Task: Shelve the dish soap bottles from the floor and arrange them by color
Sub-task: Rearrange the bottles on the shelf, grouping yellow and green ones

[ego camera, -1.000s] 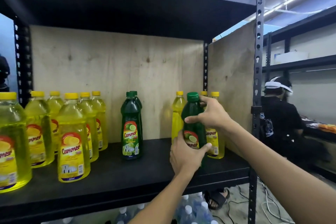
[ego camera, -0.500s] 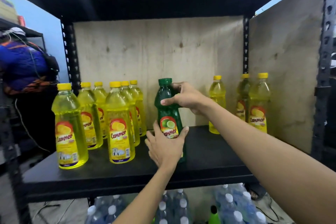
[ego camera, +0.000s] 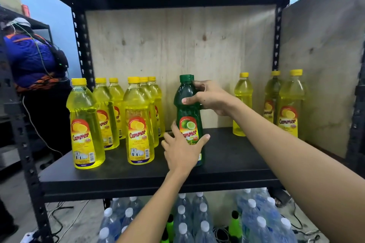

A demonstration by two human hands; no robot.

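Positioning the dark green plastic dish soap bottle [ego camera: 189,119] upright mid-way along the black metal shelf [ego camera: 233,165], the right grip [ego camera: 209,97] wraps its shoulder and the left grip [ego camera: 182,149] clasps its base; the next move probably calls for releasing it clear of the yellow plastic bottles [ego camera: 138,124].

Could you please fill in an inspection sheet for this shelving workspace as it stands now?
Surface: black shelf board with a plywood back panel.
Job's things: green bottle upright mid-shelf, with a second green cap just behind it; six yellow bottles at left; three yellow bottles at right.
Clutter: white-capped clear bottles below the shelf.
Grippers: left hand holds the green bottle's lower body; right hand grips its shoulder.
Cables: loose floor cables at lower left.
Surroundings: person in a blue top at left, back turned.
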